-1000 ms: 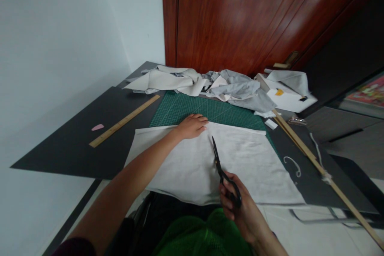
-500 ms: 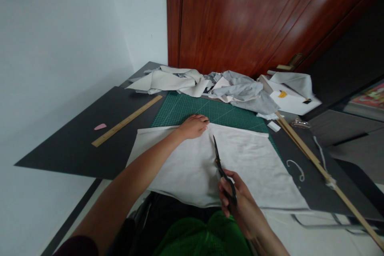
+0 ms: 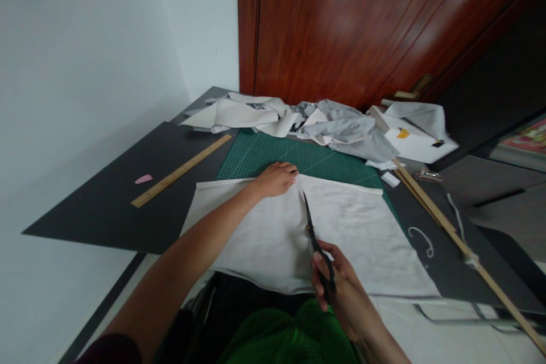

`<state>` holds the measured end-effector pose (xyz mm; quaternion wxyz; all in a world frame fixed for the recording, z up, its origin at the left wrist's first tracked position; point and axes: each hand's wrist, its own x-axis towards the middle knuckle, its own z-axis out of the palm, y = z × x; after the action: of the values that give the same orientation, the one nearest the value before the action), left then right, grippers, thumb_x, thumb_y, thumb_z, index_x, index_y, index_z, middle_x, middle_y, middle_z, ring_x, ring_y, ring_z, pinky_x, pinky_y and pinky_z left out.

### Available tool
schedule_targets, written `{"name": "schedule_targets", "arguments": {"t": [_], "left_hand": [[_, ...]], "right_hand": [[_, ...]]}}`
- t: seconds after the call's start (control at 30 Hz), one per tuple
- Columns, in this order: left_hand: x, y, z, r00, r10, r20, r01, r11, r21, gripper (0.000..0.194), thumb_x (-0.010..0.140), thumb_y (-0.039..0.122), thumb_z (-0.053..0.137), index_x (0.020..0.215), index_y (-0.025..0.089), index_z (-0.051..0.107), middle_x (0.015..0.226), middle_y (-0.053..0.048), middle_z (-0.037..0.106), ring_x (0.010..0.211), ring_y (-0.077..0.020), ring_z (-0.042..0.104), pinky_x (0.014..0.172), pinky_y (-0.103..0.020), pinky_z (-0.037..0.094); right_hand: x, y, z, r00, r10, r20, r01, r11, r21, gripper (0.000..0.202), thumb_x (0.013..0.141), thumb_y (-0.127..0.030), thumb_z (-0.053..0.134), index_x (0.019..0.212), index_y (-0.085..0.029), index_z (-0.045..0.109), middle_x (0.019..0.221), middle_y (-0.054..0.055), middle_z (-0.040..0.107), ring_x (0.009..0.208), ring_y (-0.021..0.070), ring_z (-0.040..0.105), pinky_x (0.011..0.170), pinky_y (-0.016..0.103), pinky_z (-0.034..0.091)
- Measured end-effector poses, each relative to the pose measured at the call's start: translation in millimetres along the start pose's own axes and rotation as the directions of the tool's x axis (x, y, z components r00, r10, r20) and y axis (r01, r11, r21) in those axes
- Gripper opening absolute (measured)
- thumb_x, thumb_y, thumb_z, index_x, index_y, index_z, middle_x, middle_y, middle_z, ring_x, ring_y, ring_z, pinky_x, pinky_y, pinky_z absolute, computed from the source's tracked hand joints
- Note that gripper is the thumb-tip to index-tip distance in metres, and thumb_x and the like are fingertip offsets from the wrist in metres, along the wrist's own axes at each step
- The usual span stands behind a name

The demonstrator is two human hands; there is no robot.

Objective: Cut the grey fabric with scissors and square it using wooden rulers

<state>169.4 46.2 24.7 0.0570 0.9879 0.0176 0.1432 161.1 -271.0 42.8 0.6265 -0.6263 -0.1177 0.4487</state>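
The left hand (image 3: 275,180) lies palm down on the far edge of the white cloth (image 3: 362,239), its fingers close together and a little bent, and it is not gripping anything that I can see. The right hand (image 3: 343,285) is curled around the handles of the black scissors (image 3: 313,240), with the tip pointing to the far side, near the left hand. The scissors are over the middle of the cloth; I cannot tell if they touch it. The cloth is spread on the near part of the dark table (image 3: 102,199), and its far edge lies on a green mat (image 3: 294,151). On the left are a wooden ruler (image 3: 181,172) and, just beside it, a small pink piece (image 3: 144,179). Along the far side are crumpled pale cloths (image 3: 251,116) and grey cloths (image 3: 347,125), with a white box (image 3: 413,145) to their right. On the right are a curly white string (image 3: 426,239) and a long wooden stick (image 3: 439,219).
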Motion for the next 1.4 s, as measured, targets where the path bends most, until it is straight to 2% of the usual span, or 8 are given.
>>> {"name": "schedule_targets", "arguments": {"t": [0.6, 0.87, 1.07, 1.23, 1.4], "left_hand": [[0, 0, 1.7, 1.0, -0.005, -0.007, 0.005, 1.0, 0.002, 0.032, 0.107, 0.028, 0.045, 0.129, 0.021, 0.068, 0.137, -0.008, 0.066, 0.126, -0.0245, 0.06, 0.107, -0.04, 0.045], [1, -1, 2.7, 1.0, -0.005, -0.008, 0.005, 1.0, 0.002, 0.031, 0.106, 0.027, 0.047, 0.128, 0.022, 0.068, 0.135, -0.008, 0.067, 0.125, -0.0242, 0.06, 0.107, -0.04, 0.045], [0, 0, 2.0, 1.0, -0.003, -0.008, 0.003, 1.0, -0.002, 0.032, 0.106, 0.028, 0.047, 0.129, 0.022, 0.068, 0.137, -0.008, 0.066, 0.125, -0.0246, 0.06, 0.106, -0.041, 0.046], [0, 0, 1.7, 1.0, -0.007, -0.007, 0.007, 1.0, 0.002, 0.032, 0.106, 0.028, 0.046, 0.128, 0.021, 0.068, 0.136, -0.008, 0.066, 0.126, -0.025, 0.06, 0.107, -0.04, 0.045], [0, 1, 1.1, 1.0, -0.006, -0.005, 0.007, 1.0, 0.008, 0.033, 0.106, 0.027, 0.046, 0.129, 0.021, 0.068, 0.136, -0.009, 0.066, 0.126, -0.0253, 0.06, 0.107, -0.04, 0.045]], "right_hand": [[-2, 2, 0, 1.0, -0.015, 0.003, 0.015, 1.0, -0.003, 0.071, 0.076, -0.066, 0.085, 0.125, -0.025, 0.056, 0.076, -0.007, 0.054, 0.053, 0.0087, 0.047, 0.037, 0.019, 0.034], [-1, 5, -1, 1.0, -0.019, -0.004, 0.02, 0.999, 0.048, 0.07, 0.077, -0.063, 0.087, 0.127, -0.024, 0.056, 0.077, -0.006, 0.056, 0.052, 0.0071, 0.045, 0.038, 0.019, 0.031], [-3, 5, -1, 0.999, -0.008, -0.04, 0.011, 0.996, 0.093, 0.069, 0.071, -0.06, 0.092, 0.123, -0.026, 0.062, 0.077, -0.006, 0.055, 0.054, 0.0076, 0.046, 0.039, 0.018, 0.031], [-1, 8, -6, 1.0, -0.009, -0.023, 0.011, 0.994, 0.108, 0.067, 0.074, -0.056, 0.092, 0.125, -0.026, 0.062, 0.079, -0.006, 0.057, 0.056, 0.0071, 0.047, 0.041, 0.018, 0.033], [3, 8, -12, 0.998, 0.046, -0.036, -0.041, 0.991, 0.131, 0.064, 0.074, -0.055, 0.091, 0.123, -0.025, 0.062, 0.08, -0.006, 0.058, 0.053, 0.0056, 0.046, 0.039, 0.017, 0.03]]}}
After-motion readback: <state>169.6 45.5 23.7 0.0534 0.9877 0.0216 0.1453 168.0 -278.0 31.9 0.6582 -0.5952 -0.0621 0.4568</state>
